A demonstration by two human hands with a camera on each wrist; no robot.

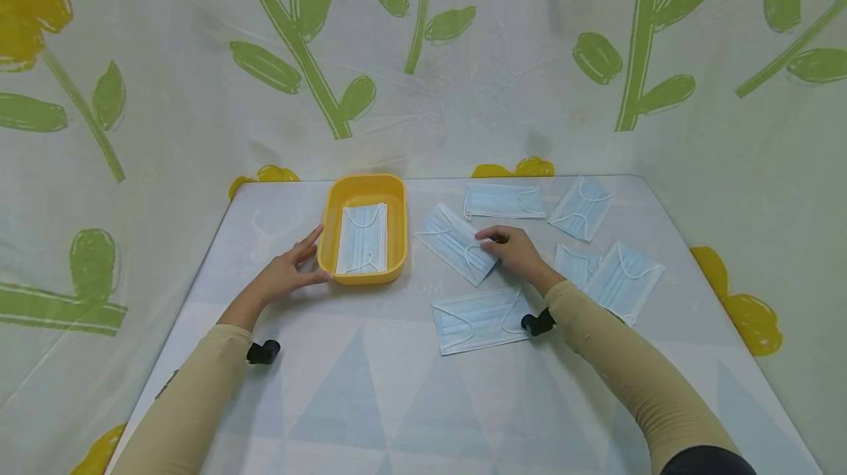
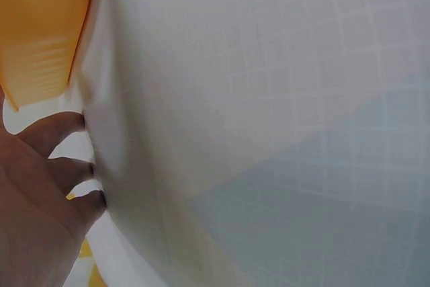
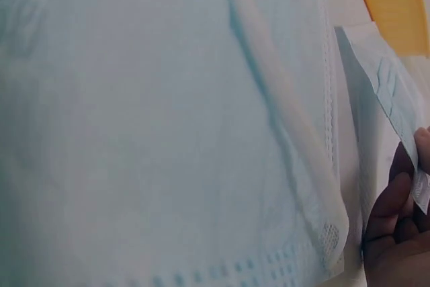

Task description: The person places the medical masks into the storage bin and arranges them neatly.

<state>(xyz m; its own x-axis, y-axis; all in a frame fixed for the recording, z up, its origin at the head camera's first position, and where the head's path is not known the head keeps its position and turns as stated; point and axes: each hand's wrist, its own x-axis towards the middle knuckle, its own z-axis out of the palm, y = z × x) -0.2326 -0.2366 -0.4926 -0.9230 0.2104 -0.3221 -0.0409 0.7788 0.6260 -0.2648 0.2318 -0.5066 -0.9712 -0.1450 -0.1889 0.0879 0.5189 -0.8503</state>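
In the head view, a yellow tray (image 1: pixel 367 279) stands on the left part of the table, with blue face masks (image 1: pixel 362 240) lying in it. My left hand (image 1: pixel 286 270) is at the tray's left side, fingers spread and extended, thumb at the near corner and a fingertip at the side wall. To the right of the tray, my right hand (image 1: pixel 519 251) pinches the right edge of another blue face mask (image 1: pixel 450 240). The right wrist view shows this mask (image 3: pixel 390 89) tilted up between thumb and fingers, its pinched edge off the table.
Several loose face masks lie about the right hand: one in front (image 1: pixel 476 322), one at the back (image 1: pixel 506 201), one back right (image 1: pixel 582 208), and overlapping ones (image 1: pixel 625 280) beside the right forearm. A flower-patterned curtain (image 1: pixel 463 115) hangs behind the table.
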